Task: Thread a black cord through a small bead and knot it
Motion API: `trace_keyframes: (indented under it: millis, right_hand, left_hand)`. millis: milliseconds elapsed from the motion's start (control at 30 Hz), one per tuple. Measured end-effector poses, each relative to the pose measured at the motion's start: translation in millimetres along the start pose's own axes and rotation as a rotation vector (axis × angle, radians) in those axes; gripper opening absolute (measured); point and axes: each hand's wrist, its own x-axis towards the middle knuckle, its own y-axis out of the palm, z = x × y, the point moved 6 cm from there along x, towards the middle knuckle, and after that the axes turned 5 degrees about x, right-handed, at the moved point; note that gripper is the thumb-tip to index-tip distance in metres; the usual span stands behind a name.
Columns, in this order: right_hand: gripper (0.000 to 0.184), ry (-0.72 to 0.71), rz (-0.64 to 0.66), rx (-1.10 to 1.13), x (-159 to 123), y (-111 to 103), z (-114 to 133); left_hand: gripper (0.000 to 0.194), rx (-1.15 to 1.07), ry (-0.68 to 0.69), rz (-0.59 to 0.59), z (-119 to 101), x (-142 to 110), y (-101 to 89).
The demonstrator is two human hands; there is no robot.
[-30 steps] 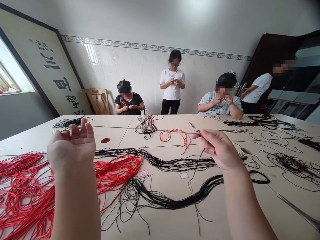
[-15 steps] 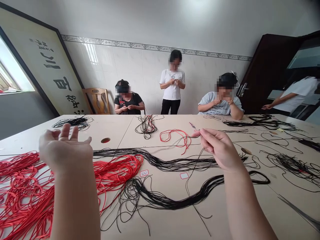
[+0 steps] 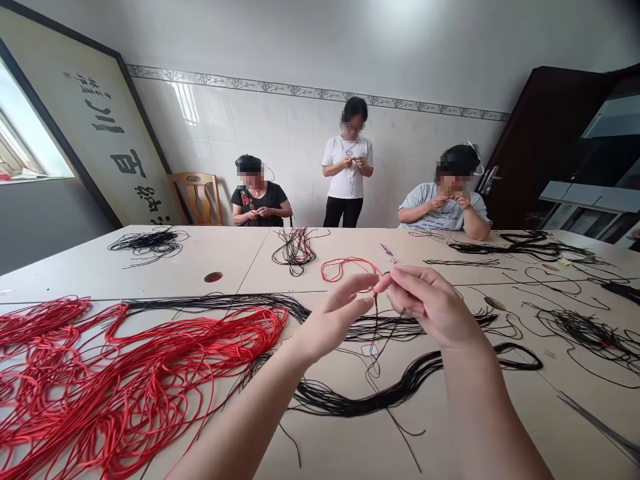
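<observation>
My right hand (image 3: 433, 300) pinches a thin black cord (image 3: 376, 327) between thumb and forefinger above the middle of the table. Two lengths of it hang from around the fingertips down toward the tabletop. Close beside it on the left, my left hand (image 3: 337, 313) has thumb and forefinger apart, their tips at the hanging cord; whether they touch it I cannot tell. Beneath both hands lies a long bundle of black cords (image 3: 370, 403), with another black bundle (image 3: 270, 301) behind it, partly hidden by my hands. A loose red cord (image 3: 345, 261) curls just beyond my fingers.
A big heap of red cords (image 3: 165, 360) spreads over the left of the table (image 3: 350, 443). Black tangles (image 3: 575, 327) lie at right, near a dark pointed object (image 3: 595, 420). Three people work across the table; one stands. Round holes (image 3: 213, 277) pierce the top.
My left hand has come from the far left, palm up, over to the cord at my right fingertips. My right hand keeps its pinch. A person by the door has gone from view.
</observation>
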Motion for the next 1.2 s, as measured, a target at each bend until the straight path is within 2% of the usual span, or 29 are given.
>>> trace_keyframes:
  millis: [100,267,367,500,600,733,867,1033,1200]
  right_hand:
    - [0.033,0.036,0.025,-0.047,0.3,1.8,-1.8]
    - [0.044,0.018,0.020,-0.135,1.5,6.4,-2.2]
    - [0.044,-0.023,-0.016,-0.183,2.6,7.1,-3.1]
    - [0.039,-0.042,-0.080,-0.252,3.2,3.6,-7.1]
    - [0.044,-0.054,-0.129,-0.300,2.8,-0.6,-8.7]
    - [0.051,-0.091,-0.136,-0.359,1.4,-0.1,-6.2]
    - [0.047,-0.130,-0.091,-0.401,0.1,6.5,-1.1]
    - [0.042,-0.158,-0.122,-0.475,-2.0,9.9,3.3]
    - [0.036,-0.103,-0.102,-0.511,-2.2,13.0,-3.4]
  left_hand:
    - [0.019,-0.039,0.032,0.045,-5.8,-1.3,0.4]
    - [0.022,-0.012,-0.030,0.044,-5.0,-2.5,-1.7]
    - [0.024,0.040,-0.066,0.057,-3.2,-3.4,1.5]
    - [0.024,0.070,-0.090,0.145,-2.3,-4.2,8.0]
    - [0.021,0.060,-0.098,0.175,-1.9,-4.6,8.8]
    - [0.020,0.041,-0.101,0.159,-2.5,-5.2,6.6]
    - [0.017,0.035,-0.128,0.124,-0.9,-4.7,3.9]
    - [0.016,0.035,-0.149,0.090,4.6,-2.8,2.2]
    - [0.013,0.167,-0.199,0.047,11.1,-2.8,2.9]
